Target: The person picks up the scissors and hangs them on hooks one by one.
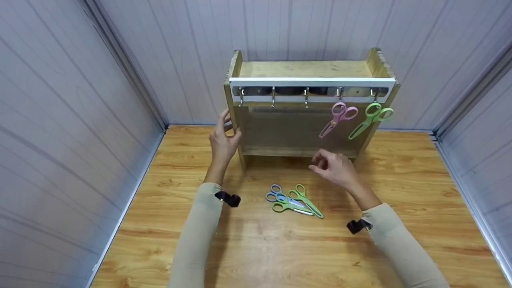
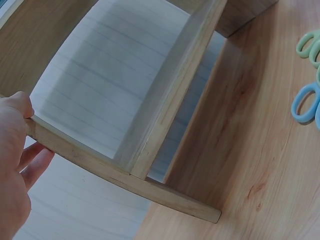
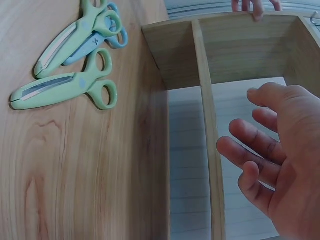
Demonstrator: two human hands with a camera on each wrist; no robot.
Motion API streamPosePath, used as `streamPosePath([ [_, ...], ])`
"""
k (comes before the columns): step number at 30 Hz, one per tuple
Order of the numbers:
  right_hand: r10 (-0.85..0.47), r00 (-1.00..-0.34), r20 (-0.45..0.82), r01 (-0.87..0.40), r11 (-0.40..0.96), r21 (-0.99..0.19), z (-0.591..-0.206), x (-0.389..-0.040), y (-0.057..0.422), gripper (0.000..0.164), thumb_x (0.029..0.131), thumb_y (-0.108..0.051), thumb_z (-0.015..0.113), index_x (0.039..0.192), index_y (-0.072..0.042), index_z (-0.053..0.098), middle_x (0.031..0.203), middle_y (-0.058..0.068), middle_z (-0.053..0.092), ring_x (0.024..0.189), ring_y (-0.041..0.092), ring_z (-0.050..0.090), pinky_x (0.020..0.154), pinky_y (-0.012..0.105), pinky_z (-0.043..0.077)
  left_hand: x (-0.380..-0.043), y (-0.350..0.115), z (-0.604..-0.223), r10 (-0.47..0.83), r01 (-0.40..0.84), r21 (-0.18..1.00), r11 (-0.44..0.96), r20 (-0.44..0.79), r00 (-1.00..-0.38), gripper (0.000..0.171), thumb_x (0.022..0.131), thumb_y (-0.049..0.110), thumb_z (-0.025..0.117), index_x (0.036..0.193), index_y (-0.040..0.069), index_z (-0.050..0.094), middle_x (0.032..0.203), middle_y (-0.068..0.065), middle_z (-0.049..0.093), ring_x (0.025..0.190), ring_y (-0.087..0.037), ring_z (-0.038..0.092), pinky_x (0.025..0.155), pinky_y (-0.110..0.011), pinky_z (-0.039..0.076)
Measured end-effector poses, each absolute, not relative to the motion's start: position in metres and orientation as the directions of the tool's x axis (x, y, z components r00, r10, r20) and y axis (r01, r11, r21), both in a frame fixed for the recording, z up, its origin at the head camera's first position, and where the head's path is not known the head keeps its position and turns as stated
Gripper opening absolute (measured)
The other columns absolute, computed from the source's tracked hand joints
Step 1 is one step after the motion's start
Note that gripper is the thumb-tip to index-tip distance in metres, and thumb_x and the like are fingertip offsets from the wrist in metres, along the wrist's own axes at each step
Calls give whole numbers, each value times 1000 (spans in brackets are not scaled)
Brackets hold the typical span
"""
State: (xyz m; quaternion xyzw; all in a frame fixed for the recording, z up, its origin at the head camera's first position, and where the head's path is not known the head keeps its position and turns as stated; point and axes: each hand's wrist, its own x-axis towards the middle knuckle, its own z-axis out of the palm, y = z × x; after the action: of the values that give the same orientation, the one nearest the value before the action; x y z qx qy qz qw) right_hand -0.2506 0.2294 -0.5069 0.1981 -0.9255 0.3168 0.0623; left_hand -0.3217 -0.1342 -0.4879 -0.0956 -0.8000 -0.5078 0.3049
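My left hand (image 1: 225, 138) grips the left side panel of a wooden shelf rack (image 1: 300, 69), thumb at the inner side and fingers around the outside. In the left wrist view that panel (image 2: 100, 165) lies between thumb and fingers. Holding nothing, my right hand (image 1: 336, 168) hovers before the lower board with its fingers loosely bent. Pink scissors (image 1: 338, 118) and green scissors (image 1: 370, 119) hang from the two rightmost hooks of the rack's front rail. On the table between my forearms, blue scissors (image 1: 275, 194) lie partly under green scissors (image 1: 282, 206), beside another green pair (image 1: 303, 197).
Three more metal hooks (image 1: 273, 96) on the white rail (image 1: 312, 81) carry nothing. The rack stands on a wood-grain table (image 1: 256, 256), close to the panelled back wall (image 1: 200, 48). Side walls (image 1: 60, 140) border the table left and right.
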Motion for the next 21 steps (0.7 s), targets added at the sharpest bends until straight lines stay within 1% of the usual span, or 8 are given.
streamPosePath([
  [3, -353, -910, 218, -414, 735, -537, -508, -251, 228, 24, 98, -24, 87, 109, -7, 74, 86, 10, 77, 74, 16, 65, 68, 28, 49, -322, -134, -487, -160, 462, 751, 472, 589, -792, 61, 95, 0, 75, 154, 5, 61, 136, -26, 79, 116, -45, 84, 92, -58, 72],
  [5, -363, -908, 208, -417, 747, -518, -509, -251, 228, 24, 97, -25, 88, 109, -8, 75, 84, 9, 77, 72, 17, 66, 67, 30, 49, -321, -134, -486, -159, 462, 751, 472, 588, -793, 61, 95, 0, 75, 154, 4, 60, 137, -26, 79, 116, -45, 84, 90, -58, 73],
  [10, -378, -905, 195, -424, 768, -481, -513, -250, 227, 26, 93, -25, 90, 107, -9, 77, 84, 8, 80, 72, 21, 72, 65, 37, 54, -322, -134, -487, -156, 459, 761, 458, 577, -802, 61, 96, -1, 75, 155, 5, 60, 138, -25, 78, 117, -46, 83, 84, -60, 73],
  [12, -387, -903, 186, -428, 770, -472, -516, -250, 226, 27, 92, -26, 91, 107, -9, 76, 84, 7, 80, 72, 21, 73, 64, 39, 55, -322, -134, -488, -158, 459, 765, 452, 575, -802, 61, 96, -1, 75, 154, 5, 60, 138, -25, 78, 117, -47, 83, 85, -62, 72],
  [17, -427, -893, 141, -441, 773, -455, -523, -249, 223, 30, 93, -29, 92, 109, -8, 77, 84, 6, 80, 73, 19, 71, 64, 37, 55, -322, -134, -489, -161, 464, 761, 454, 582, -797, 60, 96, -1, 75, 154, 4, 60, 137, -25, 78, 117, -46, 83, 86, -61, 72],
  [21, -444, -891, 97, -438, 781, -446, -528, -248, 220, 32, 92, -30, 92, 111, -8, 78, 83, 4, 79, 74, 17, 71, 67, 38, 57, -322, -134, -489, -157, 471, 752, 461, 591, -791, 60, 96, 0, 76, 154, 4, 61, 136, -25, 79, 116, -45, 84, 87, -57, 73],
])
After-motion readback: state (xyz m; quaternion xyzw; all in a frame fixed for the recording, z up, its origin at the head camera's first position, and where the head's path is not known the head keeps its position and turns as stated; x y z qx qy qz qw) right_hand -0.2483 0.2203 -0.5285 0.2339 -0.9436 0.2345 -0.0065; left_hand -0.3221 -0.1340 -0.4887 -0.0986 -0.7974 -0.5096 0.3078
